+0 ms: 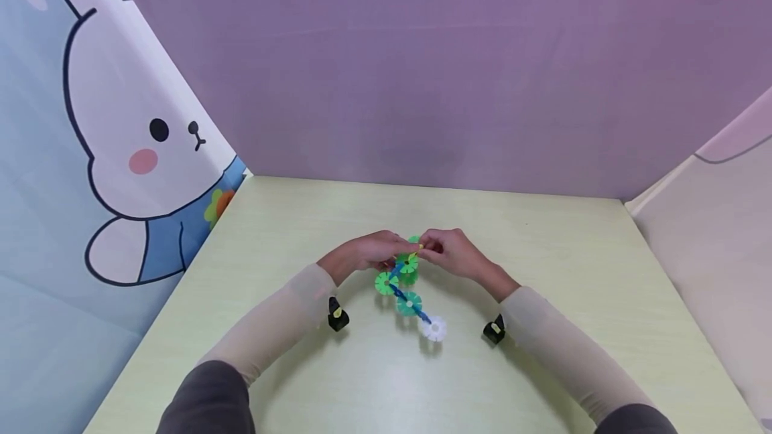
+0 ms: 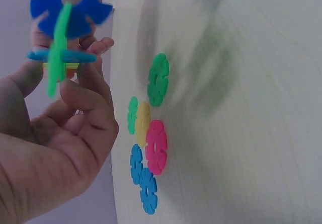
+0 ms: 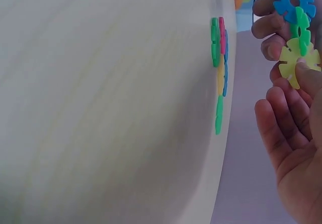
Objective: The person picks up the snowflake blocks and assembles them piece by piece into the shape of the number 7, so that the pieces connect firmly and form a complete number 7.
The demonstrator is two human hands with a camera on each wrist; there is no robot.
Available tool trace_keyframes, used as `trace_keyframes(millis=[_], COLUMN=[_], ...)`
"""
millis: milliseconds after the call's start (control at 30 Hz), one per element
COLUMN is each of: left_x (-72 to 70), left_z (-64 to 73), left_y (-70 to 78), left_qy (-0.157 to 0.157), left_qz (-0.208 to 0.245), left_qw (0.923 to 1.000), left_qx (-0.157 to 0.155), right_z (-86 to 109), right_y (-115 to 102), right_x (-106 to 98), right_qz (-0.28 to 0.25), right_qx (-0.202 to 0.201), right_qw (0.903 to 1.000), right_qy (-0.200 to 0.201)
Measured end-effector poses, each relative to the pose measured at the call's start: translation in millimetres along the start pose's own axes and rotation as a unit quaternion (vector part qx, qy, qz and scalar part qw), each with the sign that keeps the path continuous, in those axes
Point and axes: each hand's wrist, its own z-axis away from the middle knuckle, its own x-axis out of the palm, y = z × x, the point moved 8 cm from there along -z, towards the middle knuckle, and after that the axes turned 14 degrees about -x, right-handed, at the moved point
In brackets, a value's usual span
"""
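A chain of slotted plastic snowflake discs is held up between both hands, seen in the head view. Its white disc (image 1: 435,329) is at the near end, followed by a teal disc (image 1: 407,303), a green disc (image 1: 384,282) and blue discs set edge-on. My left hand (image 1: 375,249) grips the far end of the chain. In the right wrist view, a yellow disc (image 3: 288,65) sits at that end against a green disc (image 3: 302,30). The thumb of my right hand (image 1: 454,252) presses on the yellow disc, pinching it. Fingers partly hide the joint.
Loose discs lie on the pale table beyond the hands: a green disc (image 2: 158,79), a yellow disc (image 2: 143,123), a pink disc (image 2: 156,147) and blue discs (image 2: 148,191). A purple wall (image 1: 446,86) stands behind the table, with a rabbit-print cloth (image 1: 120,99) at left.
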Motion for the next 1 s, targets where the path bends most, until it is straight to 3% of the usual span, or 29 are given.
trace_keyframes(millis=[200, 367, 600, 767, 900, 1000], left_x=[-0.4, -5.5, -16.5, -21.4, -21.9, -19.7], left_z=[8.3, 12.4, 12.5, 17.4, 18.8, 19.2], left_y=[-2.0, -5.5, -9.1, -8.5, -7.3, -5.4], left_qy=[-0.005, 0.018, 0.094, 0.142, 0.160, 0.152], left_qz=[0.022, 0.016, -0.071, -0.096, -0.118, -0.137], left_qw=[0.9997, 0.9997, 0.9927, 0.9842, 0.9785, 0.9769], left_qx=[0.009, 0.009, 0.028, 0.046, 0.054, 0.061], right_z=[-2.2, -1.2, 2.3, 3.7, 3.8, 4.0], right_y=[0, 1, 7, 10, 10, 10], right_x=[0, 0, 3, 4, 5, 6], right_qz=[0.010, 0.020, 0.026, 0.023, 0.020, 0.019], right_qx=[0.007, 0.013, 0.032, 0.045, 0.051, 0.052], right_qw=[0.9999, 0.9997, 0.9991, 0.9987, 0.9984, 0.9984], right_qy=[-0.003, -0.006, -0.010, -0.009, -0.012, -0.012])
